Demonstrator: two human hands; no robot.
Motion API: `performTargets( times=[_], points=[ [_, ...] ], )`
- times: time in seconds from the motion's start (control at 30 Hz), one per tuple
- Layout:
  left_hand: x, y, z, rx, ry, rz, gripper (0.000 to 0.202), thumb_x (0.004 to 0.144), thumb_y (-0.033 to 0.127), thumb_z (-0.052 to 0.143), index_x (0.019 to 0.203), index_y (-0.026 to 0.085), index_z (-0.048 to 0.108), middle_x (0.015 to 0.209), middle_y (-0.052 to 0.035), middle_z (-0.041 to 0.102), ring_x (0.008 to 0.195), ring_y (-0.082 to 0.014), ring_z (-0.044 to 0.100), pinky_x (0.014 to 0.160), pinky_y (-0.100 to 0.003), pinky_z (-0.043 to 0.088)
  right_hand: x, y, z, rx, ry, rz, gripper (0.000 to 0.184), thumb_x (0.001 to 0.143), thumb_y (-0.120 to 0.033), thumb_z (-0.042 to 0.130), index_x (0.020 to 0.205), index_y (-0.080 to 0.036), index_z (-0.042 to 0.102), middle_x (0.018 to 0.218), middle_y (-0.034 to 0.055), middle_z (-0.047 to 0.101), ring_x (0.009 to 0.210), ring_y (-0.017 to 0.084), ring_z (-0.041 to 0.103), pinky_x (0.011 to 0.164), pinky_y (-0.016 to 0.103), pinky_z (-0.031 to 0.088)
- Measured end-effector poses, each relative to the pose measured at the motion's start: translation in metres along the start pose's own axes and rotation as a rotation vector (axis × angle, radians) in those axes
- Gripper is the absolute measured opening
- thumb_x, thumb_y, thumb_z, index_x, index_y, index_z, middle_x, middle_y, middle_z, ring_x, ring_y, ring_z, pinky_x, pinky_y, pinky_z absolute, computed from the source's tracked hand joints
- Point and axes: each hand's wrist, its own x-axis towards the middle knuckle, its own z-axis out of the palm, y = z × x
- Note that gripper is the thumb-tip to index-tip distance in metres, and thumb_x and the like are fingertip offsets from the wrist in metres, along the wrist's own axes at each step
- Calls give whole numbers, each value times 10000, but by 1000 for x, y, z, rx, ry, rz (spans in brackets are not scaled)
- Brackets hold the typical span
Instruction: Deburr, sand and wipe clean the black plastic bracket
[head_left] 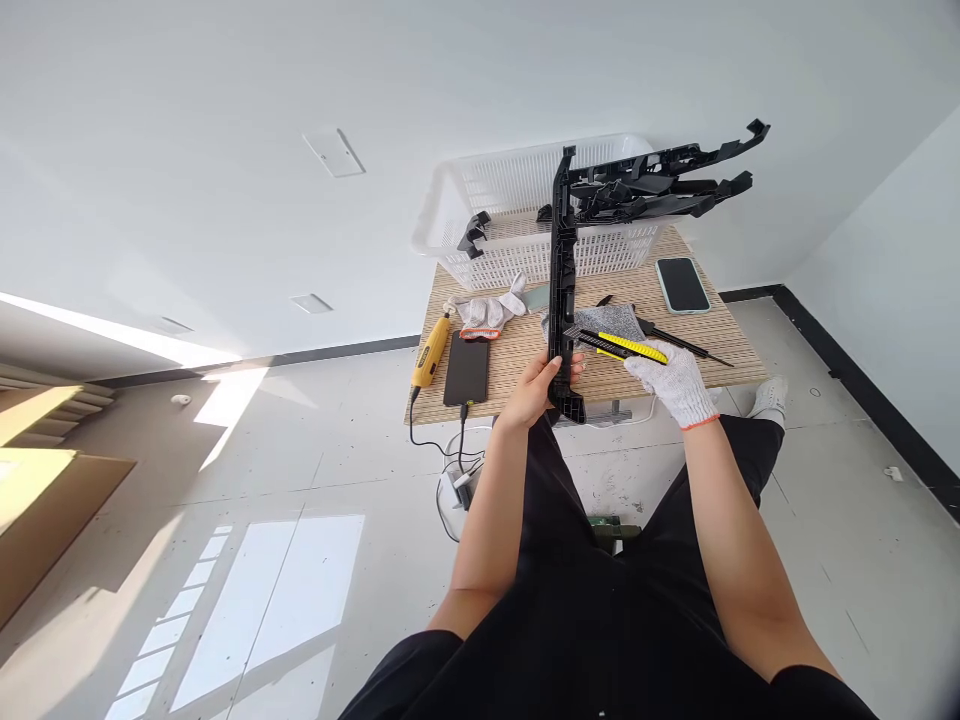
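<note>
While the bare left hand grips the long black plastic part near its lower end, standing it upright at the table edge, the gloved right hand closes round a yellow utility knife, blade tip at the part. Beyond lie a grey glove, a phone and a white basket.

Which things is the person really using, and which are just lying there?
In use: black plastic part in the left hand; yellow knife in the gloved right hand.
Lying about: phone, yellow power tool, spare glove.
</note>
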Motion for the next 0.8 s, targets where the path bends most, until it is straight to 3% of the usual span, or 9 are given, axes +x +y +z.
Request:
performTargets(
  times=[0.17,0.4,0.5,0.63,0.73,0.8],
  points=[
    [0,6,2,-133,-8,-24,392,809,439,767,1039,134,679,855,-19,597,661,-60,509,592,-176,432,2,2,-1,91,-13,38,458,648,-435,835,988,-155,711,603,-19,571,465,73,402,405,213,317],
    [9,10,6,-200,70,-128,471,868,590,643,843,120,629,614,49,402,448,-30,268,406,-176,247,3,3,-1,119,-8,36,438,639,-410,835,973,-160,704,602,-23,570,456,70,402,395,210,308],
    [8,6,7,-136,131,-46,436,896,564,614,896,130,651,656,17,508,483,-45,376,454,-180,321,3,2,-2,130,-6,44,423,643,-405,833,962,-162,700,572,-40,533,444,64,378,389,205,293],
    [1,0,6,-28,133,52,324,895,428,657,1079,162,674,933,-58,691,734,-114,594,666,-226,473,2,1,-2,133,-11,45,428,651,-409,830,975,-161,700,576,-38,530,448,63,376,392,203,290],
    [-1,-1,6,-39,102,48,307,883,380,677,1107,170,674,1018,-66,695,768,-116,595,681,-230,477,1,0,-2,129,-5,42,423,656,-403,829,977,-161,700,572,-39,524,454,65,377,395,203,289],
    [0,2,7,-94,94,39,290,897,396,664,1057,155,680,948,-56,674,678,-84,542,608,-202,446,1,-1,-1,126,-7,39,414,658,-399,826,972,-160,699,567,-40,519,455,67,380,397,204,296]
  ],
)
